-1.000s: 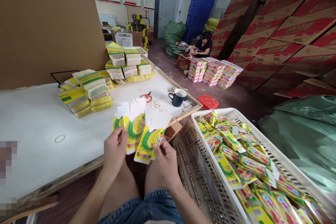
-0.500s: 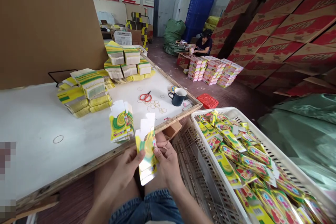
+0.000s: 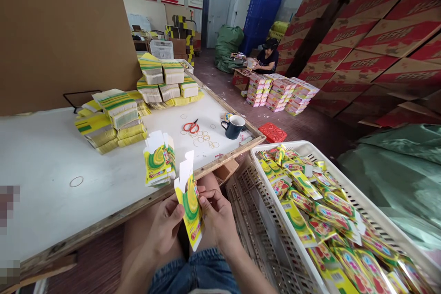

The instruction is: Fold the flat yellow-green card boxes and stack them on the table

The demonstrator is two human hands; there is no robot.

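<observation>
Over my lap I hold a yellow and green carton (image 3: 191, 207), tilted, with white end flaps sticking up at its top. My left hand (image 3: 167, 220) is closed on its left edge, the thumb near the front face. On the opposite edge, my right hand (image 3: 217, 213) pinches the carton between thumb and bent fingers; some fingertips are hidden behind it. Just beyond, a small stack of flat cartons (image 3: 158, 161) of the same print lies at the table's edge.
Bundled cartons (image 3: 115, 112) are piled on the white table (image 3: 44, 165). Red scissors (image 3: 191, 127), rubber bands (image 3: 203, 138) and a dark mug (image 3: 235, 127) lie farther right. A white crate (image 3: 257, 152) full of cartons stands at my right. A co-worker (image 3: 267, 57) sits beyond.
The carton has turned in my hands, its printed face now more toward me and its bottom swung slightly right. My right fingers have shifted along its edge.
</observation>
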